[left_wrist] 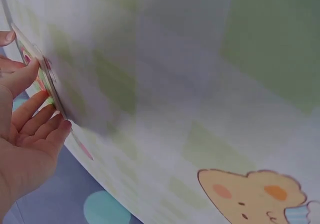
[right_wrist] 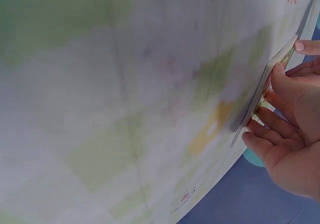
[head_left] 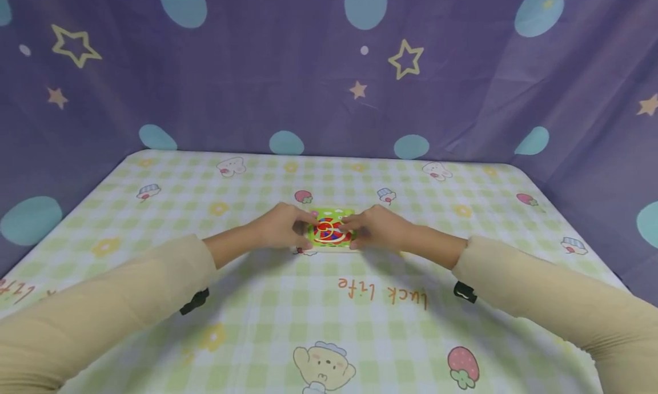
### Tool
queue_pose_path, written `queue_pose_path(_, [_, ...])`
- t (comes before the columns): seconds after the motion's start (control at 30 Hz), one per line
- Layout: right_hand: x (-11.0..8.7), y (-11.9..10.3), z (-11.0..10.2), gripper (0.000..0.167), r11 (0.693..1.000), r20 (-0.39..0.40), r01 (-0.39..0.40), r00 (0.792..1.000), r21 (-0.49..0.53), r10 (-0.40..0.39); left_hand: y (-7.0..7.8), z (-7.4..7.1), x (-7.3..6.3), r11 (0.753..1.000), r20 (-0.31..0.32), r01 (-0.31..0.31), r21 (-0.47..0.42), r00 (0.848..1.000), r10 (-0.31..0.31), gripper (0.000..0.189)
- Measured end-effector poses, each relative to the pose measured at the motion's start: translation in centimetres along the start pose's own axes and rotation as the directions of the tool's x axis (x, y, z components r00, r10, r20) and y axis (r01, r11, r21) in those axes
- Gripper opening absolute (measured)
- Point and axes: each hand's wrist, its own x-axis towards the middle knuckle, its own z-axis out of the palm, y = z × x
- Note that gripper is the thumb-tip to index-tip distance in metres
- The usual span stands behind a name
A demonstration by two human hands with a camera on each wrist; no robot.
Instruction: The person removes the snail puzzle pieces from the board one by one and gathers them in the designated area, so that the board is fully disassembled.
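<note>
A small flat picture board (head_left: pixel 333 238), bright green with a red, blue and yellow swirl, lies face up in the middle of the table. My left hand (head_left: pixel 280 225) holds its left side, the thumb at the near edge and a fingertip over the picture. From the opposite side my right hand (head_left: pixel 384 227) holds it in the same way, fingertips reaching over the face. In the left wrist view the board (left_wrist: pixel 42 72) appears edge-on as a thin pale slab. The right wrist view shows the board's edge (right_wrist: pixel 260 87) beside the thumb and fingers. Both hands hide its side edges.
A green-and-white checked tablecloth (head_left: pixel 267 337) with printed bears, strawberries and flowers covers the table. Behind the far edge hangs a purple curtain (head_left: pixel 288 57) with stars and blue ovals. Dark straps show under the left sleeve (head_left: pixel 144 274) and the right sleeve (head_left: pixel 534 285).
</note>
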Motion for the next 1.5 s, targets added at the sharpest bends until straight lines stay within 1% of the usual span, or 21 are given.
queue_pose_path(0.13, [-1.1, -0.5, -0.2, 0.039, 1.000, 0.009, -0.014, 1.000, 0.009, 0.014, 0.9, 0.1, -0.4, 1.000, 0.008, -0.002, 0.010, 1.000, 0.002, 0.048])
queue_pose_path(0.23, [-1.7, -0.9, -0.2, 0.039, 1.000, 0.017, -0.016, 1.000, 0.005, 0.016, 1.5, 0.3, -0.9, 1.000, 0.009, -0.025, 0.020, 1.000, 0.025, 0.048])
queue_pose_path(0.3, [-2.2, -1.2, -0.3, 0.041, 1.000, 0.025, -0.025, 0.999, 0.011, 0.025, 1.7, 0.5, -1.2, 0.999, 0.008, -0.043, 0.028, 0.999, 0.043, 0.048])
queue_pose_path(0.4, [-2.7, -1.7, -0.2, 0.042, 0.999, 0.037, -0.032, 0.999, 0.014, 0.032, 2.0, 0.8, -1.8, 0.998, 0.014, -0.055, 0.010, 0.998, 0.055, 0.049])
queue_pose_path(0.53, [-3.5, -2.3, 0.0, 0.041, 0.999, 0.043, -0.038, 0.998, 0.017, 0.037, 2.4, 1.3, -2.4, 0.996, 0.011, -0.092, 0.002, 0.996, 0.092, 0.049])
queue_pose_path(0.63, [-4.1, -2.7, 0.1, 0.042, 0.999, 0.048, -0.038, 0.998, 0.012, 0.038, 2.6, 1.6, -2.9, 0.993, -0.004, -0.112, 0.021, 0.994, 0.112, 0.049])
queue_pose_path(0.73, [-4.6, -3.1, 0.2, 0.043, 0.999, 0.060, -0.048, 0.997, 0.016, 0.047, 2.8, 1.8, -3.2, 0.993, -0.012, -0.115, 0.031, 0.993, 0.116, 0.049])
queue_pose_path(0.83, [-5.0, -3.4, 0.3, 0.043, 0.999, 0.064, -0.047, 0.997, 0.025, 0.045, 3.1, 2.0, -3.6, 0.990, -0.023, -0.126, 0.065, 0.991, 0.128, 0.049])
queue_pose_path(0.93, [-5.2, -3.6, 0.4, 0.044, 0.999, 0.069, -0.045, 0.997, 0.021, 0.043, 3.4, 2.2, -3.9, 0.986, -0.022, -0.133, 0.098, 0.990, 0.136, 0.049])
queue_pose_path(1.03, [-5.4, -3.7, 0.4, 0.046, 0.999, 0.077, -0.044, 0.996, 0.016, 0.042, 3.6, 2.4, -4.0, 0.984, -0.017, -0.127, 0.123, 0.991, 0.130, 0.049])
queue_pose_path(1.3, [-5.6, -3.8, 0.5, 0.044, 0.999, 0.082, -0.040, 0.996, 0.032, 0.038, 3.8, 2.6, -4.2, 0.987, -0.008, -0.099, 0.128, 0.995, 0.101, 0.050])
queue_pose_path(1.5, [-5.6, -3.7, 0.5, 0.043, 0.998, 0.074, -0.038, 0.997, 0.047, 0.034, 3.8, 2.6, -4.3, 0.985, -0.016, -0.118, 0.125, 0.993, 0.121, 0.050])
